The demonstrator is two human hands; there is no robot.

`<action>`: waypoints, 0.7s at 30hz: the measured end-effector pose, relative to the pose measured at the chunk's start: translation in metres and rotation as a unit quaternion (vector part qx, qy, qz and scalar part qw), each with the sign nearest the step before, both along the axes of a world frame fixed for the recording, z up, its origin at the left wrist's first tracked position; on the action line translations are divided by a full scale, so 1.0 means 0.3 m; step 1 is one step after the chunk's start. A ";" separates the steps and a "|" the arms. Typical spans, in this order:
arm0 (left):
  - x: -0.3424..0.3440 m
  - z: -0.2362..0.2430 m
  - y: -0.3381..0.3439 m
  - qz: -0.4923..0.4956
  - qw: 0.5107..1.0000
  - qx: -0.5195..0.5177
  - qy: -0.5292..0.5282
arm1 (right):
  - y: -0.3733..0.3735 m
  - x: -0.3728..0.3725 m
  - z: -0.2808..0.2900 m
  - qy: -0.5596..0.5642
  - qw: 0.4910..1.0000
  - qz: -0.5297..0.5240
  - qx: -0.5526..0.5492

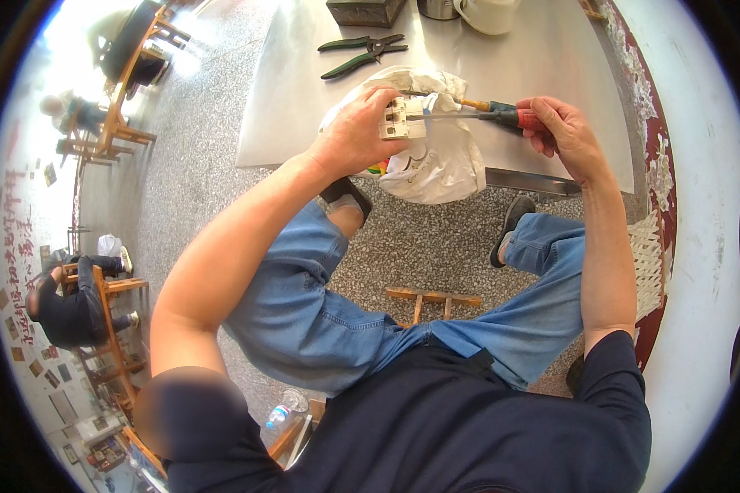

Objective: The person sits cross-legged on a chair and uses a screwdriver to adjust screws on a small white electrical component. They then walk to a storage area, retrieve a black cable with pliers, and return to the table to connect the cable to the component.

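My left hand [356,131] grips a white plastic block [398,123] with small terminals, like a switch or breaker. A screwdriver [508,118] with a red and black handle is in my right hand [570,140], its shaft reaching horizontally to the block's right side; whether the tip is seated is too small to tell. Just behind it lies a second tool [474,104] with a yellow shaft or handle, partly hidden. A crumpled white cloth bag [437,170] hangs over the near table edge beneath my hands. Dark green-handled cutting pliers [364,56] lie farther back on the table.
The metal-topped table [279,99] holds a dark block [363,11] and a white pot [485,13] at the back. Wooden chairs [123,131] stand left, with other people [74,316] seated. A white wall runs along the right. A bottle [281,411] is by my seat.
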State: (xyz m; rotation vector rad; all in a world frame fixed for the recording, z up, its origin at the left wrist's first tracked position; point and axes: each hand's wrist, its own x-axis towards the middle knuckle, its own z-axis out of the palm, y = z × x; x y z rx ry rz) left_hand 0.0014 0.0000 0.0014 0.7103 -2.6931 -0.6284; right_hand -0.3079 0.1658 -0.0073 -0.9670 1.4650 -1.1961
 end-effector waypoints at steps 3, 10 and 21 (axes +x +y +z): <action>-0.003 0.000 0.000 0.003 1.000 0.002 -0.003 | 0.006 0.007 0.006 -0.009 1.000 -0.008 -0.026; -0.006 -0.005 -0.002 0.000 1.000 0.001 0.006 | 0.015 -0.004 0.021 -0.025 0.999 0.003 -0.046; -0.013 0.006 0.002 0.012 1.000 0.023 -0.005 | -0.002 -0.031 -0.021 -0.029 0.999 -0.029 -0.016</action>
